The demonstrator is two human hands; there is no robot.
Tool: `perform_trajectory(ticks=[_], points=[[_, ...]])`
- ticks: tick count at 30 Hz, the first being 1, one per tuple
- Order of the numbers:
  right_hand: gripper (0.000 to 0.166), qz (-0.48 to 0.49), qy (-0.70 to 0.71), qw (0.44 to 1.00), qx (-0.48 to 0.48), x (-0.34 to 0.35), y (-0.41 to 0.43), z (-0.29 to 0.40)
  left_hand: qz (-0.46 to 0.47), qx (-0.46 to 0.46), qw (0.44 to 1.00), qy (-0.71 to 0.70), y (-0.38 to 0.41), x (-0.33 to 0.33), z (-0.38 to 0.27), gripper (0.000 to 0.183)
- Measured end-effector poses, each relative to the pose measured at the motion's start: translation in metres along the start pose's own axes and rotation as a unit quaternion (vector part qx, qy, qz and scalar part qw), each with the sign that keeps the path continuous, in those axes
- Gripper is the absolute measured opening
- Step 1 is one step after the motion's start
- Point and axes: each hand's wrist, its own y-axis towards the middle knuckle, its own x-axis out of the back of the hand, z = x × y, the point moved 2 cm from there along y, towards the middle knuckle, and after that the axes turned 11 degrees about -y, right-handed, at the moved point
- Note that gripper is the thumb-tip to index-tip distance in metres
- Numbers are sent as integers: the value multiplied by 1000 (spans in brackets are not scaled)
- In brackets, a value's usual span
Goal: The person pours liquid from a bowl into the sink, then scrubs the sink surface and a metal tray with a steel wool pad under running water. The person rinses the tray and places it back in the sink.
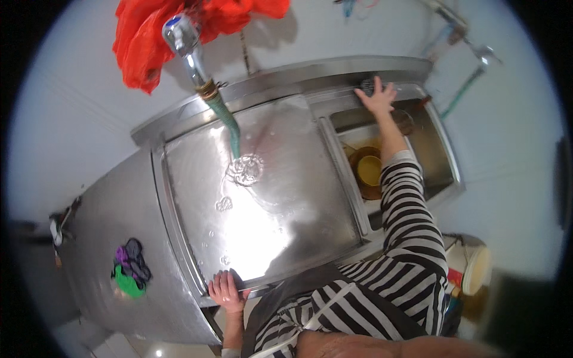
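Note:
My right hand (379,98) reaches over the right-hand sink basin (436,147), fingers spread. Just beside its fingertips, on the back ledge, lies a dark scouring pad (368,85); whether they touch is unclear. My left hand (226,291) grips the near left corner of a wet stainless steel panel (291,147), fingers on top and thumb at the front edge. Water runs onto this panel from a green hose (226,121) fitted to a chrome tap (186,49). Below my right forearm, a yellow round container (369,171) stands in the basin, partly hidden.
Red plastic bags (143,49) hang behind the tap. On the steel counter (107,192) at left lie green, purple and dark cloths or gloves (130,268). A second green hose (461,91) hangs at the right wall. A white bucket (475,270) stands right of my body.

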Motion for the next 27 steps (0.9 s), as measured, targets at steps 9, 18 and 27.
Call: perform_trajectory(ticks=[9,18,27], points=[[60,-82,234,936,250,-8,-14,30,18,7,999,-31,12,6,-1,77],[73,-148,24,898,413,-7,-203,153,-30,-11,998,-45,20,6,-2,71],[57,-62,106,868,481,-20,-327,242,-63,-5,997,-55,14,8,0,70]])
